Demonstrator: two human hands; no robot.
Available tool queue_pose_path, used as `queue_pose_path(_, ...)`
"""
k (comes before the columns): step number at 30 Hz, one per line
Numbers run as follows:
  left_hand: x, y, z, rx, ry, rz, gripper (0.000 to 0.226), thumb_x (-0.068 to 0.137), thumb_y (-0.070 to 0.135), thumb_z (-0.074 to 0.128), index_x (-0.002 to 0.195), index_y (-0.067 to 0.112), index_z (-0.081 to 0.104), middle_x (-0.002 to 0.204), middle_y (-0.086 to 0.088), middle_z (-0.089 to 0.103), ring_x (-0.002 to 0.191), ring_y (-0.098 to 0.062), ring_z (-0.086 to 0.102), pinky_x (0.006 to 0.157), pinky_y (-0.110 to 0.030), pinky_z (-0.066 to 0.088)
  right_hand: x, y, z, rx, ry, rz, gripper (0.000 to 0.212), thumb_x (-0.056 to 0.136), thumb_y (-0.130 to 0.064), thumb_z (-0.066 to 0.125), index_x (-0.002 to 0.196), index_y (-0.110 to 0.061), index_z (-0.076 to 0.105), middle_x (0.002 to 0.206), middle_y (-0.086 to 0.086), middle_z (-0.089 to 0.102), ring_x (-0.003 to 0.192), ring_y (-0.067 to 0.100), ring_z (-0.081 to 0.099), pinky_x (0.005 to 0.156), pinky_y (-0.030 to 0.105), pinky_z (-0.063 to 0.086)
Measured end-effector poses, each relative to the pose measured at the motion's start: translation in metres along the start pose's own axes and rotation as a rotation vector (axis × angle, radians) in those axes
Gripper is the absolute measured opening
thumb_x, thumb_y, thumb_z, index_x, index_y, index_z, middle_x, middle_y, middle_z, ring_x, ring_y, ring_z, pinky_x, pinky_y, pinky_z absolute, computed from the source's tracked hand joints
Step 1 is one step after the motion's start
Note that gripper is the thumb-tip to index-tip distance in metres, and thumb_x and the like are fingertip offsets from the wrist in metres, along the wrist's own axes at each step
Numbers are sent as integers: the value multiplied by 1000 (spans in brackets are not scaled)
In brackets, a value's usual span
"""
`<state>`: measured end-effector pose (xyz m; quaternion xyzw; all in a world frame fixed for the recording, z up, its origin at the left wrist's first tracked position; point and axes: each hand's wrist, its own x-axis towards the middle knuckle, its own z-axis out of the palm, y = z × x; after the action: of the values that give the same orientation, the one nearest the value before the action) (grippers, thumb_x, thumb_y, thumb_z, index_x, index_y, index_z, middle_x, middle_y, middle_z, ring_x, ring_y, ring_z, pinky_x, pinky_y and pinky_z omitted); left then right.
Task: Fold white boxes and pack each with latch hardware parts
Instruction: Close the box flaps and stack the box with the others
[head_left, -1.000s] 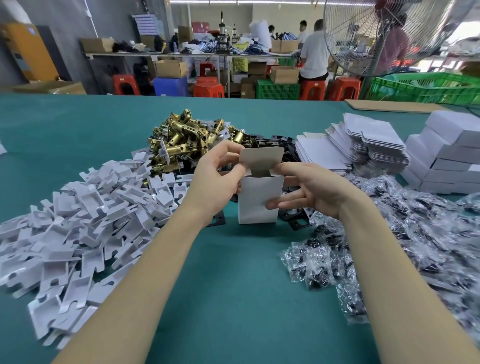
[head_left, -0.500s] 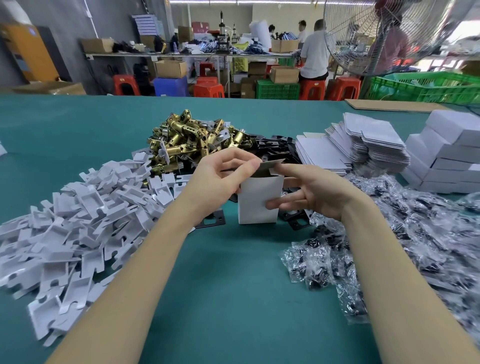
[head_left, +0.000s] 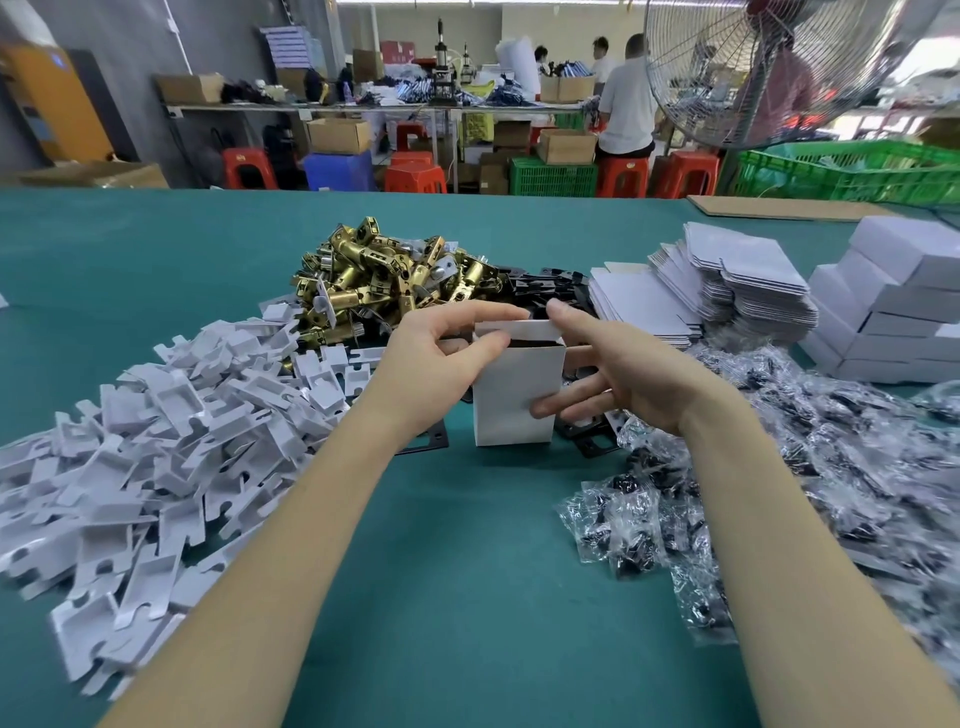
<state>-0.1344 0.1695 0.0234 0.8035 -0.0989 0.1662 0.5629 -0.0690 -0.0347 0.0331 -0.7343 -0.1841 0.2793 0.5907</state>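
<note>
A white box (head_left: 514, 397) stands upright on the green table (head_left: 441, 597), long axis vertical, top flap folded nearly flat. The left hand (head_left: 436, 364) pinches its top left edge; the right hand (head_left: 618, 374) grips its right side, forefinger on the flap. White inserts (head_left: 156, 441) lie left, brass latches (head_left: 384, 275) behind, bagged parts (head_left: 779, 493) right.

white box (head_left: 511, 397) upright, top flap half-closed

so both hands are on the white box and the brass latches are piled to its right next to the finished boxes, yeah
Not quite. In the head view both hands, left hand and right hand, are on the white box, but the brass latches are piled behind it to the left.
</note>
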Motion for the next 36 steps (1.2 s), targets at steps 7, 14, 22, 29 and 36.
queue_pose_path(7, -4, -4, -4, 99, -38, 33, 26, 103, 21, 61, 116, 37, 77, 56, -1, 54, 56, -35, 39, 57, -33, 42, -2, 4, -1, 20, 2, -39, 42, 100, -58, 53, 127, -29, 68, 117, 1, 77, 96, 34, 77, 66, 27, 61)
queue_pose_path(14, -5, -10, -11, 204, -93, 126, 33, 97, 19, 71, 126, 36, 72, 115, 19, 71, 74, -41, 57, 71, -52, 56, -1, 3, 0, 31, -9, -34, 38, 102, -54, 52, 125, -29, 69, 117, 1, 77, 95, 35, 77, 63, 26, 61)
queue_pose_path(22, -6, -19, -7, 216, -53, 205, 30, 98, 15, 69, 122, 32, 74, 122, 13, 70, 71, -35, 56, 65, -49, 52, 4, 0, 13, -121, 107, -44, 37, 95, -68, 55, 119, -43, 68, 138, -7, 59, 78, 29, 79, 54, 19, 55)
queue_pose_path(29, -2, -19, -7, 346, -93, 238, 25, 100, 18, 65, 119, 33, 69, 94, 16, 61, 65, -17, 52, 63, -16, 43, 3, 5, 7, -106, 56, -13, 46, 98, -65, 46, 117, -31, 71, 109, -5, 75, 72, 21, 73, 61, 25, 53)
queue_pose_path(36, -2, -18, -5, 339, -96, 283, 29, 103, 13, 62, 125, 28, 74, 116, 7, 66, 79, -4, 58, 69, -17, 44, 8, 8, 5, -4, 23, -64, 30, 102, -44, 50, 122, -33, 70, 96, -6, 72, 58, 15, 61, 55, 22, 49)
